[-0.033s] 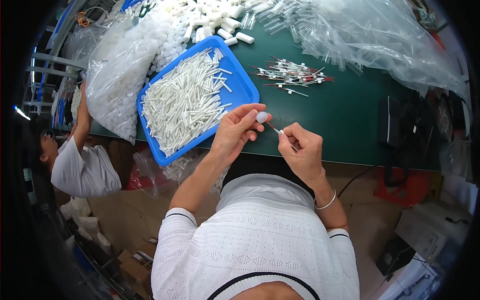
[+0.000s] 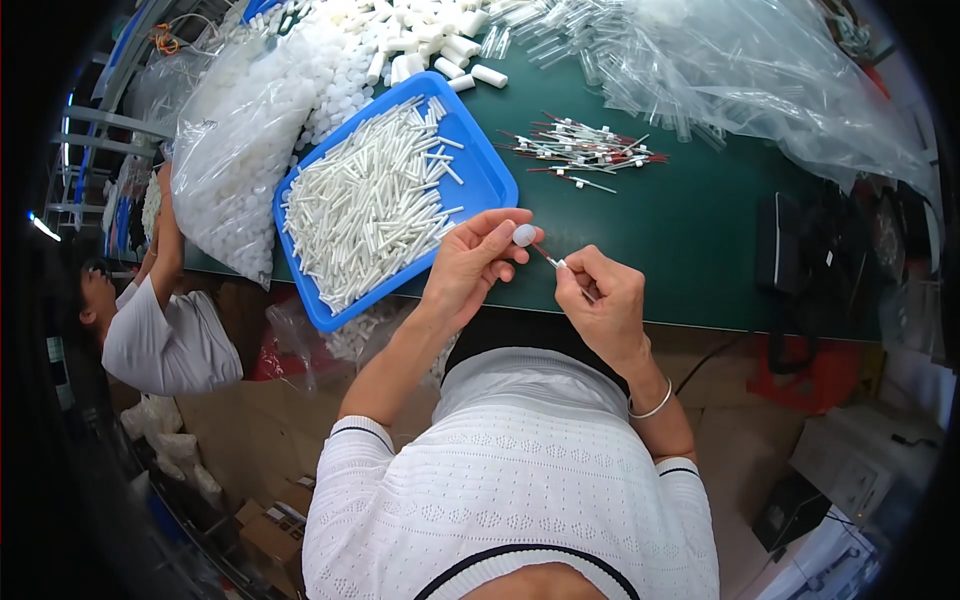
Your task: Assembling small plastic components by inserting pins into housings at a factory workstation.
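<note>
Over the table's near edge, my left hand (image 2: 472, 262) pinches a small round white cap (image 2: 524, 235) between thumb and fingers. Just right of it, my right hand (image 2: 607, 300) is closed around a thin stick (image 2: 549, 259) with a dark red front part and a small white collar. The stick's red end points at the cap and reaches its edge; whether it is inside cannot be made out. Similar thin sticks (image 2: 590, 148) with red ends and white collars lie piled beyond my hands. Left of my left hand, a blue tray (image 2: 490, 178) holds many short white tubes (image 2: 365, 205).
A clear bag of white caps (image 2: 235, 150) stands left of the tray. White cylinders (image 2: 440, 45) lie behind it. Clear tubes and plastic bags (image 2: 740, 80) cover the far right. A black box (image 2: 778, 245) stands at right. Another person (image 2: 170, 330) works at far left.
</note>
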Demonstrator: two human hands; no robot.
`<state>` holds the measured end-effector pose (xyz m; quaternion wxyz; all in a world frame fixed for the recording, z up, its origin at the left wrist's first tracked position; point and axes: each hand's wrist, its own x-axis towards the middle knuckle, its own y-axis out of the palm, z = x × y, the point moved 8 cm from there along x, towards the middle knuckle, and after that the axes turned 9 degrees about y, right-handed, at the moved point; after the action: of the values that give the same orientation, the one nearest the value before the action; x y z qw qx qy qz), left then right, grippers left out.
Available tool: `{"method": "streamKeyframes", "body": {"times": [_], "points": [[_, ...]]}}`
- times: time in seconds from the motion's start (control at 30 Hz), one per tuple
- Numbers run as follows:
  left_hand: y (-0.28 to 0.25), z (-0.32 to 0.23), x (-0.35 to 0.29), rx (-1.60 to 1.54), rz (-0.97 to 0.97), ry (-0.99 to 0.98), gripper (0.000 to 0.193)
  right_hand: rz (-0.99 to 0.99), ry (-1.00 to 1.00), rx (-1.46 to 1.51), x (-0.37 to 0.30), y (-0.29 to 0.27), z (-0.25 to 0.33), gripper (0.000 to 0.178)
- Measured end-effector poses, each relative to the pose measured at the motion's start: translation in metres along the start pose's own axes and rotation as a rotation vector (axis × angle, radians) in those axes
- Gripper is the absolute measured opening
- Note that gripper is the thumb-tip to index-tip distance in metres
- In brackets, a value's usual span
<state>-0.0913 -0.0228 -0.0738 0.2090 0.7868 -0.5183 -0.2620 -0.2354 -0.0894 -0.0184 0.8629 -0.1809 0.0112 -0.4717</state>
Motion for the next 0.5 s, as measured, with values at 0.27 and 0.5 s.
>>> {"method": "streamKeyframes", "body": {"times": [0.27,0.5], "points": [[0.0,-0.002,-0.004,0.106,-0.07,0.046,0.025,-0.02,-0.032,-0.042,0.001,0.0,0.006,0.011],[0.004,0.005,-0.013,0.038,-0.041,0.089,0.026,0.044,-0.108,-0.05,0.002,0.014,0.012,0.006]]}}
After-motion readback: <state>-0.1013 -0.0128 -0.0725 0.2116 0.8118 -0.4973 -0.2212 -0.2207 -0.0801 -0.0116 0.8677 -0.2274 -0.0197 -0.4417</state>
